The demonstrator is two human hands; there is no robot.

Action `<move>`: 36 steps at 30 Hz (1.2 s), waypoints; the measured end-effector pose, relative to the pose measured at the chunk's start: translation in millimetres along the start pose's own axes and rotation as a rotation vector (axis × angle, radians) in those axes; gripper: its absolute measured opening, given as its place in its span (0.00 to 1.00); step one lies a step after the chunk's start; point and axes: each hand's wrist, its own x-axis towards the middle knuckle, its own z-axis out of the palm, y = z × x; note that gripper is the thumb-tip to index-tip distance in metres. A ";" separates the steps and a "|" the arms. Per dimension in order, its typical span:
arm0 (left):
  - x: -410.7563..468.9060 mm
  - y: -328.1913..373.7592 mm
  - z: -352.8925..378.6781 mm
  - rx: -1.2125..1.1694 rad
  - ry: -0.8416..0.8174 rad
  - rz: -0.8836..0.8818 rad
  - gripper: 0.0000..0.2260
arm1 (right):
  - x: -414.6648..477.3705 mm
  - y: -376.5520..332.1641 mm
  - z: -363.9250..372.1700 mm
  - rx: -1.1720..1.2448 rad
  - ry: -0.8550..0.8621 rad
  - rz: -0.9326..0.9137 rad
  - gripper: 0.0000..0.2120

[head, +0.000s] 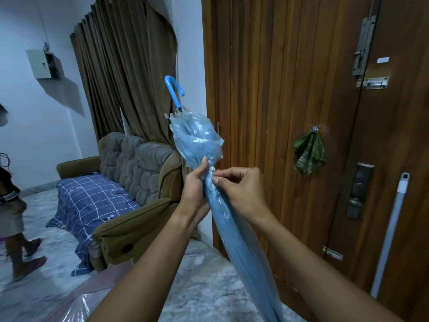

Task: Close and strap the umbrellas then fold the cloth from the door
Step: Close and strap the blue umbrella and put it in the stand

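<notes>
The umbrella is made of thin, shiny blue plastic. The door is made of smooth brown wood. The cloth is seen as soft and green.

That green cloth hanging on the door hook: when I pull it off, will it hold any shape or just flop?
The green cloth will probably flop: it hangs bunched in loose folds from the hook. It looks thin, so likely light and easy to lift with one hand. It may snag, since it gathers tightly at the hook; lifting upward seems safer than tugging.
</notes>
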 end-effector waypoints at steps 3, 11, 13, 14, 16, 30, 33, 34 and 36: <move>-2.8 1.9 2.4 -0.053 0.013 -0.022 0.19 | -3.0 0.6 3.3 -0.009 0.029 -0.075 0.04; -9.2 4.6 7.2 0.004 -0.053 -0.025 0.17 | 8.9 -8.4 -11.9 0.211 -0.061 0.044 0.04; -8.7 3.3 6.1 -0.023 -0.077 -0.027 0.17 | 11.6 -9.3 -16.2 0.261 -0.144 0.125 0.04; -7.8 2.1 5.7 -0.038 -0.091 -0.026 0.16 | 12.2 -9.1 -17.6 0.277 -0.162 0.155 0.04; -6.7 -0.2 5.7 -0.063 -0.111 -0.023 0.16 | 12.2 -8.2 -19.2 0.314 -0.158 0.203 0.03; -2.7 -9.6 0.8 0.095 -0.170 -0.012 0.23 | 14.6 -9.1 -26.9 0.371 -0.145 0.410 0.04; -4.5 -9.1 6.0 0.140 -0.165 -0.003 0.25 | 18.0 -8.1 -28.2 0.361 -0.122 0.407 0.04; -5.2 -10.2 7.7 0.163 -0.177 -0.001 0.26 | 18.8 -7.7 -29.0 0.362 -0.117 0.409 0.04; -7.0 -12.1 10.2 0.208 -0.187 -0.008 0.27 | 20.3 -5.8 -31.1 0.359 -0.119 0.418 0.05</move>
